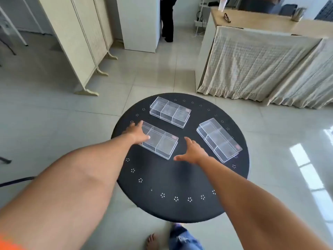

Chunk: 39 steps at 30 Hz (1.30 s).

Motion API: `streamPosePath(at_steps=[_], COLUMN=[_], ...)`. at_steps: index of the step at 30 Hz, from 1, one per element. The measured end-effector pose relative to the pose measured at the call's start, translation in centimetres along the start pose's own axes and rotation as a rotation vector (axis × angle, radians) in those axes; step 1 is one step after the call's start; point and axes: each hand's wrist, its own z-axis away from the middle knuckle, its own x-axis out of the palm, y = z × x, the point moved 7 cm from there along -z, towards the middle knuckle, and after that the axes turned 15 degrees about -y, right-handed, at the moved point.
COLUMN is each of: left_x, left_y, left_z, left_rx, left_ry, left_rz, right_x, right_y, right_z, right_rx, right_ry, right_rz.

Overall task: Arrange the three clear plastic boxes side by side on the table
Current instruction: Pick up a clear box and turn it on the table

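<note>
Three clear plastic boxes with inner dividers lie on a round black table [180, 179]. The far box [170, 112] sits toward the back. The near-left box [159, 142] lies at an angle in the middle-left. The right box [219, 139] lies at a different angle near the right rim. My left hand [137, 132] rests on the left end of the near-left box, fingers spread over its top. Just right of that box's near end, my right hand [191, 150] hovers with fingers apart, holding nothing.
The table stands on a pale tiled floor. A folding screen [81, 42] stands at the back left, a cloth-draped counter [261, 65] at the back right. A person in dark clothes [167, 18] stands far behind. My bare foot [152, 241] shows below the table.
</note>
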Motion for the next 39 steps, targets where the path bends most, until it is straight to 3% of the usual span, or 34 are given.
streamPosePath(at_steps=[8, 17, 28, 34, 39], left_x=[2.4, 4.4, 4.7, 3.1, 2.2], left_y=[-4.3, -6.6, -7.3, -7.3, -7.6], left_z=[-2.0, -3.9, -4.3, -3.4, -1.7], left_rx=[-0.059, -0.011, 0.023, 0.115, 0.161], left_ry=[-0.008, -0.042, 0.023, 0.084, 0.099], left_rz=[0.328, 0.552, 0.595, 0.647, 0.596], right_x=[3.0, 3.9, 3.7, 3.5, 2.3], right_y=[0.0, -0.3, -0.1, -0.1, 0.0], right_z=[-3.3, -5.2, -6.5, -7.0, -7.0], right_rx=[-0.07, -0.128, -0.154, -0.228, -0.208], right_ry=[0.014, 0.089, 0.046, -0.147, -0.202], right_rz=[-0.016, -0.289, -0.349, -0.712, -0.874])
